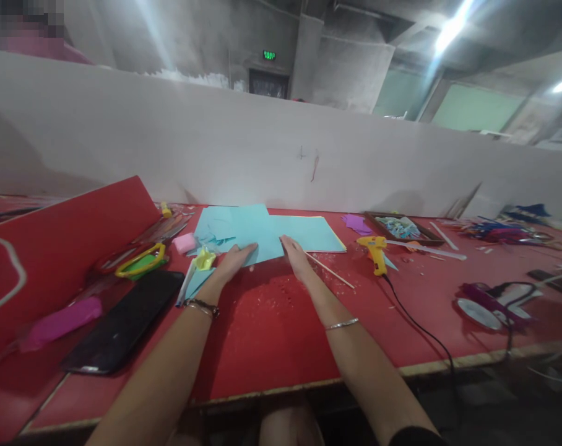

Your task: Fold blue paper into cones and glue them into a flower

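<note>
In the head view a light blue paper sheet (255, 230) is between my hands, its near edge tilted over the red table. My left hand (234, 261) grips the sheet's near left part, thumb on top and fingers partly hidden. At its right edge, my right hand (296, 257) pinches the same sheet. More light blue paper (309, 230) lies flat behind and to the right. Close to my right hand rests a thin wooden stick (330, 270). Small blue paper scraps (223, 240) and a crumpled yellow piece (205, 260) lie beside my left hand.
A yellow glue gun (377, 253) with a black cord stands to the right, before a tray of paper bits (429, 236). Leftward lie a black phone (125, 322), yellow-handled scissors (142, 263) and a pink packet (62, 322). A white partition (244, 148) closes the back.
</note>
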Motion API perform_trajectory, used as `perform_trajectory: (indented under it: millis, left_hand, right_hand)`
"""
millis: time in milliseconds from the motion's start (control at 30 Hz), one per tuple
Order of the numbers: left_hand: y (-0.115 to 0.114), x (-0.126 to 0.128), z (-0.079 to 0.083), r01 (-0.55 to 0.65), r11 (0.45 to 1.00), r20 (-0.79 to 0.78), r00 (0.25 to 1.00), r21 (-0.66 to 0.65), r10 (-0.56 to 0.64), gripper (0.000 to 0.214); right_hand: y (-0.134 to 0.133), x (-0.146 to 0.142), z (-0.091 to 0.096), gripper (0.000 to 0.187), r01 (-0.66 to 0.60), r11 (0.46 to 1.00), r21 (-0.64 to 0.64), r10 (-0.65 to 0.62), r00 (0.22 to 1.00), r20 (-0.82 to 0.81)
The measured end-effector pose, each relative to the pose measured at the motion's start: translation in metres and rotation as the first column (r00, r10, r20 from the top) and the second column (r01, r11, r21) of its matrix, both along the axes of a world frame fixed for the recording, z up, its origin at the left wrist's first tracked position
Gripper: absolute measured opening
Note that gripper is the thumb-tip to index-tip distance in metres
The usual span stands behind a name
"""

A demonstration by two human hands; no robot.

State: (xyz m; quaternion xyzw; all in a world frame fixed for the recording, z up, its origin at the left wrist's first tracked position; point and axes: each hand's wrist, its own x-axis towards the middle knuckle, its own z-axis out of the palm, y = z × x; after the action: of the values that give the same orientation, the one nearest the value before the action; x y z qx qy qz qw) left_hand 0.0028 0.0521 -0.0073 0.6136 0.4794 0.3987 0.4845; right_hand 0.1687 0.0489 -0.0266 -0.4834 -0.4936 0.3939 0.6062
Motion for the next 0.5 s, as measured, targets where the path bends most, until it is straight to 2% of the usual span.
perform_trajectory:
  millis: [67, 167, 300, 400, 500]
  left_hand:
    - [-0.0020, 0.0017, 0.0013, 0.042, 0.999, -0.007, 0.999, 0.023, -0.042, 0.040]
    - [-0.0026, 0.0031, 0.0018, 0.067, 0.997, -0.025, 0.998, 0.045, -0.066, 0.038]
    - [-0.0010, 0.0031, 0.0009, 0.057, 0.996, -0.102, 0.994, 0.065, -0.050, 0.041]
    - [-0.0007, 0.0037, 0.0012, 0.047, 0.998, -0.061, 0.997, 0.043, -0.044, 0.039]
    - [0.0008, 0.0043, -0.0005, 0.029, 1.000, 0.017, 0.999, -0.013, -0.029, 0.035]
  right_hand:
    - [-0.0024, -0.0032, -0.0011, 0.029, -0.119, 0.992, -0.032, 0.120, 0.992, 0.035]
    - [-0.0070, -0.0056, 0.0007, 0.028, -0.294, 0.951, -0.089, 0.304, 0.943, 0.135]
    - [-0.0098, -0.0053, 0.0056, 0.030, -0.229, 0.968, -0.104, 0.247, 0.944, 0.218]
    - [-0.0095, -0.0054, 0.0072, 0.032, -0.166, 0.980, -0.108, 0.187, 0.955, 0.230]
    - [-0.0087, -0.0056, 0.0066, 0.036, -0.171, 0.980, -0.107, 0.189, 0.963, 0.194]
